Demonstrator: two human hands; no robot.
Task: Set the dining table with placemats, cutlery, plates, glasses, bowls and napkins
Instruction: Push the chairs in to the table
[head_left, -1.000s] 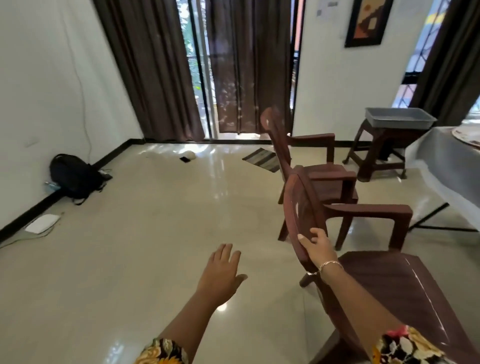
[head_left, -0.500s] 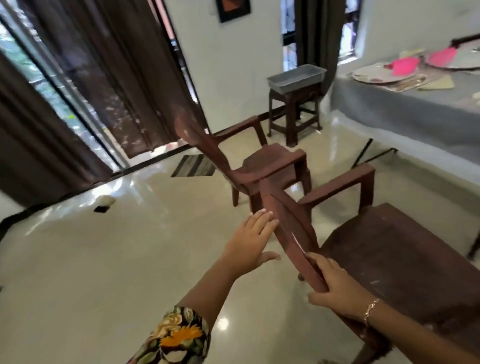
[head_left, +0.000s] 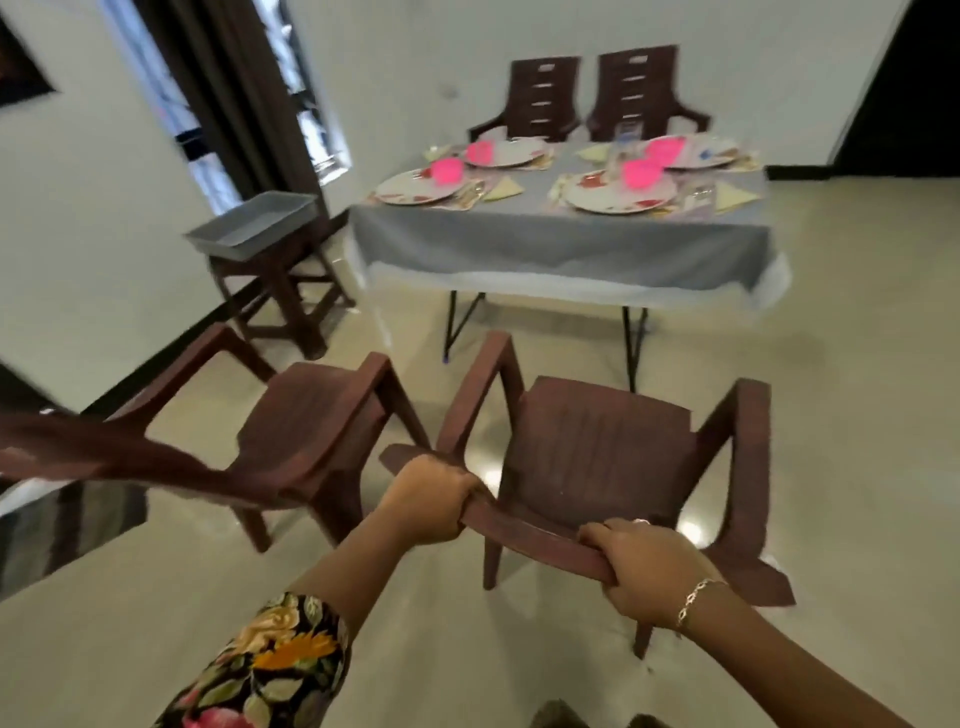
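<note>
Plates (head_left: 415, 188), pink bowls (head_left: 448, 170) and napkins (head_left: 503, 188) lie on the grey-clothed table (head_left: 561, 244) at twelve o'clock, with a glass (head_left: 626, 136) among them. Four places seem laid. Toward six o'clock a brown plastic chair (head_left: 592, 447) faces the table, well apart from it. The left hand (head_left: 434, 499) and right hand (head_left: 641, 571) are both clamped on its top rail. A second chair (head_left: 306, 431) stands at nine o'clock. Laying looks finished, so seating appears to be the step in hand. The next move likely calls for pushing this chair squarely to the table's near edge.
</note>
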